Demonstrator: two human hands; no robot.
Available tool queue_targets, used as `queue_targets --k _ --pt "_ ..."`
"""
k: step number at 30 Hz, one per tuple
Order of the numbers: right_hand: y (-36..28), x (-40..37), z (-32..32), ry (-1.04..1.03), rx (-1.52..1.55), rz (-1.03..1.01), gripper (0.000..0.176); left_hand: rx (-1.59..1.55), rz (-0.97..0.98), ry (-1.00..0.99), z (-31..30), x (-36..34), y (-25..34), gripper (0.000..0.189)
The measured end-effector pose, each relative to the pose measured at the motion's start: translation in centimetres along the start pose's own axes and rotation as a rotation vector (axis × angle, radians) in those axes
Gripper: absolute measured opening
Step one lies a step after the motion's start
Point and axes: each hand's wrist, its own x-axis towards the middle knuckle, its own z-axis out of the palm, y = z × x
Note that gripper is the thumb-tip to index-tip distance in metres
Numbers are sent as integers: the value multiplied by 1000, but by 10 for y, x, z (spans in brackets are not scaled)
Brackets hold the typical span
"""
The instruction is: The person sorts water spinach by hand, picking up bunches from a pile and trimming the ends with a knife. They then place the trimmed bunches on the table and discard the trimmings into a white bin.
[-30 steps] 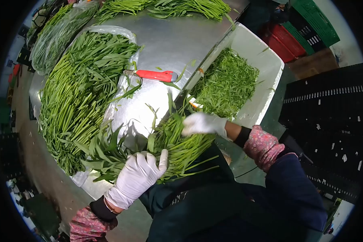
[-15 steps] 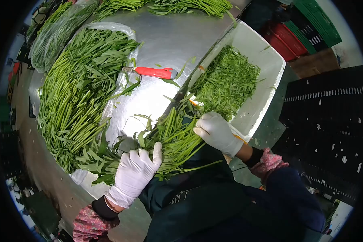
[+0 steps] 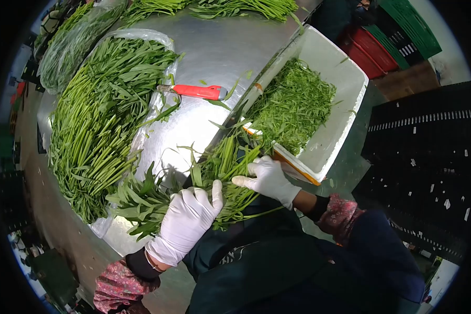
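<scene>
My left hand (image 3: 188, 225), in a white glove, is wrapped round a bunch of water spinach (image 3: 227, 159) at the table's near edge. Leaves stick out to the left of it, and pale green stems fan out to the right. My right hand (image 3: 269, 180), also gloved, is at the right side of that bunch, thumb and fingers closing on some stems; its fingertips are partly hidden among them. Beyond my left hand lies a large pile of water spinach (image 3: 99, 125) on clear plastic. A red-handled knife (image 3: 199, 92) rests on the metal table, its blade end by the pile.
A white foam box (image 3: 345, 118) holding loose leaves (image 3: 293, 104) stands against the table's right edge. Bagged greens (image 3: 81, 44) and more bunches (image 3: 240, 8) lie at the far side of the metal table (image 3: 214, 47). Green crates (image 3: 411, 26) and a red crate (image 3: 366, 52) stand behind.
My right hand has moved slightly left and down, nearer my left hand. My left hand has shifted a little right with the bunch.
</scene>
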Motion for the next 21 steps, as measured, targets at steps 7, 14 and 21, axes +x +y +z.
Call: queue_targets --k 7,14,21 --pt "41 -1 18 148 -230 -96 23 -6 17 -16 4 2 10 52" --pt "179 18 -42 223 -611 258 29 9 -56 12 5 -4 3 57" --pt "93 43 -91 426 -990 -77 38 17 -76 16 12 -5 6 53"
